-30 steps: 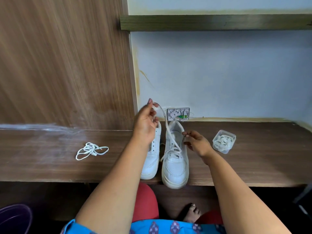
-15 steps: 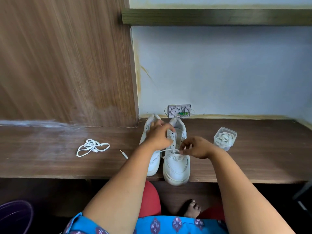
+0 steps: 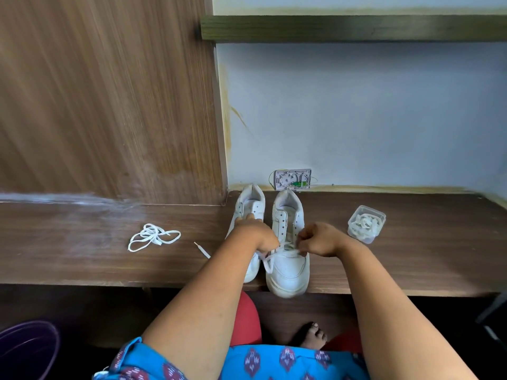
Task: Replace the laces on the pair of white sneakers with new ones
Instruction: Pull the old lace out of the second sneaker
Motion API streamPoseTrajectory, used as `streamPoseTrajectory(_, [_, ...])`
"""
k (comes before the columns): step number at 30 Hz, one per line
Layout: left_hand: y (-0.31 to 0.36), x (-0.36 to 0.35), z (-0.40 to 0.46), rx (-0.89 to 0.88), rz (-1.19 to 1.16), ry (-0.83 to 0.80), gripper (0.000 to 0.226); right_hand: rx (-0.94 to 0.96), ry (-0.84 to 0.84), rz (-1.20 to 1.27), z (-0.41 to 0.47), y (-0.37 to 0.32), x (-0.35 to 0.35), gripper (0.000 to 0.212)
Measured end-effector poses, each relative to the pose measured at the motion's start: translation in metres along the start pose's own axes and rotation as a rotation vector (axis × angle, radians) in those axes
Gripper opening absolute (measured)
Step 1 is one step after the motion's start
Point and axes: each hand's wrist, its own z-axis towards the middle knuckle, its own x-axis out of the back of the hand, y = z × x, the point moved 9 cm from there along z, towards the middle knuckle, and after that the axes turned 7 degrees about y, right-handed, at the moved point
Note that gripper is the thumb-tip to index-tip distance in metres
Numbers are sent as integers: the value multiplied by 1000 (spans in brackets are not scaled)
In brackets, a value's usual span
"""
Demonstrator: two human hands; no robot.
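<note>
Both hands, left [image 3: 258,237] and right [image 3: 319,239], have dropped lower, each pinching the lace [image 3: 270,260] on the right sneaker [image 3: 289,272].

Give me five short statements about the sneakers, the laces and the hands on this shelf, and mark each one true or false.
1. Both hands, left hand and right hand, work at the right sneaker. True.
2. The left sneaker is fully laced. False: its visible eyelets are empty.
3. A loose lace lies on the wooden shelf, left of the shoes. True.
4. The clear plastic container is empty. False: it holds coiled white laces.
5. The container sits left of the sneakers. False: it sits to their right.
</note>
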Motion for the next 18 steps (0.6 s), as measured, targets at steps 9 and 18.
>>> streamPoseTrajectory(9, [-6, 7, 13, 55, -195, 194, 43, -473, 202, -386, -19, 58, 37, 12])
streamPoseTrajectory(18, [-1, 24, 21, 96, -400, 524, 48, -264, 412, -225, 1, 44, 49, 20])
